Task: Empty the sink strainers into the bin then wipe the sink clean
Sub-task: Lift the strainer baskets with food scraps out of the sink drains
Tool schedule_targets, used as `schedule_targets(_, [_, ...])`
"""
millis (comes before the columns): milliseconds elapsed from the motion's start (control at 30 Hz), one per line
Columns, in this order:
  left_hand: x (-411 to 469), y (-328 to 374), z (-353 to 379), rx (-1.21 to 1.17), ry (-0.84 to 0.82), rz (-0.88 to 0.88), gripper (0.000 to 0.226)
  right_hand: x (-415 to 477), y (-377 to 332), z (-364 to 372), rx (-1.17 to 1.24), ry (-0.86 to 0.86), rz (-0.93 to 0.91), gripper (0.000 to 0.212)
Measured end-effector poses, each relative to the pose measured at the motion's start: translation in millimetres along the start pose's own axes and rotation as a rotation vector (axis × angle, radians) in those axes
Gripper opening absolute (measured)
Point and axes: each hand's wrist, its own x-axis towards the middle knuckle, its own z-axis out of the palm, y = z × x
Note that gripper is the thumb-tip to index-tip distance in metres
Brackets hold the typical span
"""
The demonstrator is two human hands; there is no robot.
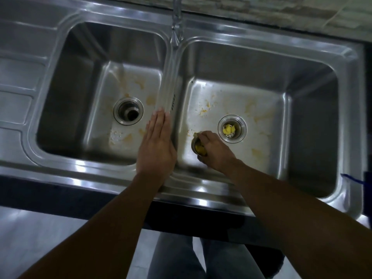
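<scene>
One strainer (pixel 194 144) of yellow scraps (pixel 201 151) is gripped in the curled fingers of the right hand (pixel 213 150), low in the right basin (pixel 281 87). Just right of that grip the second strainer (pixel 231 130) sits in its drain, nearer it than the left hand (pixel 157 146), which lies flat on the divider (pixel 170 77).

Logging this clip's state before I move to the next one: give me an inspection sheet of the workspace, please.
surface: steel double sink, yellow smears on both bowl floors.
job's things: held strainer with yellow scraps, in the right bowl; seated strainer with scraps in the right drain; left drain open, no strainer; bin and cloth not seen.
clutter: yellow crumbs in the right bowl.
grips: left hand flat, fingers straight, at the divider; right hand grips the held strainer.
cables: nothing seen.
surroundings: faucet over the divider, drainboard at left, blue mark at right edge, person's legs below.
</scene>
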Motion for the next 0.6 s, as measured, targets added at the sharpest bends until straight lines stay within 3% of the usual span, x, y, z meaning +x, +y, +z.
schedule_targets(167, [6,6,-10,-0.019,0.014,-0.034,0.055,-3,1,-10,0.113,-0.018,0.021,0.094])
schedule_targets(367, [55,19,-19,0.105,-0.008,0.067,0.055,-7,20,-27,0.144,0.189,0.094,0.041])
schedule_targets(600, [80,22,-4,0.248,-0.085,0.089,0.057,-1,61,-25,0.053,0.051,0.213,0.042])
